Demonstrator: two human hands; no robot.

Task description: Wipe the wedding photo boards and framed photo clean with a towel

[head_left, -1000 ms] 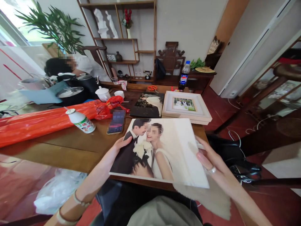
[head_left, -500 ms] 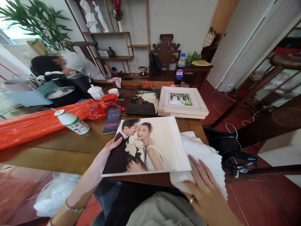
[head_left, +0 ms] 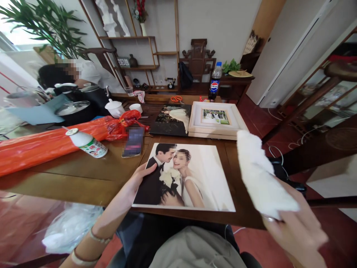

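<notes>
A large frameless wedding photo print (head_left: 192, 175) lies flat on the near edge of a brown wooden table (head_left: 92, 169). My left hand (head_left: 139, 178) rests on the print's left edge, thumb on top and fingers curled under it. My right hand (head_left: 295, 230) is raised at the lower right, beside the table's corner, closed on a white cloth (head_left: 260, 178) that drapes over its fingers and stands up above the table.
Behind the print lie a dark photo print (head_left: 172, 120) and a white framed photo (head_left: 215, 118). A phone (head_left: 133, 141), a white bottle (head_left: 86, 143) and a long orange plastic-wrapped roll (head_left: 55, 141) lie to the left. Another person sits at the far left, behind pots. A cola bottle (head_left: 214, 82) stands at the back.
My right hand has lifted the white cloth from beside the print's right edge up to the right. The print has shifted slightly on the table, still held by my left hand.
</notes>
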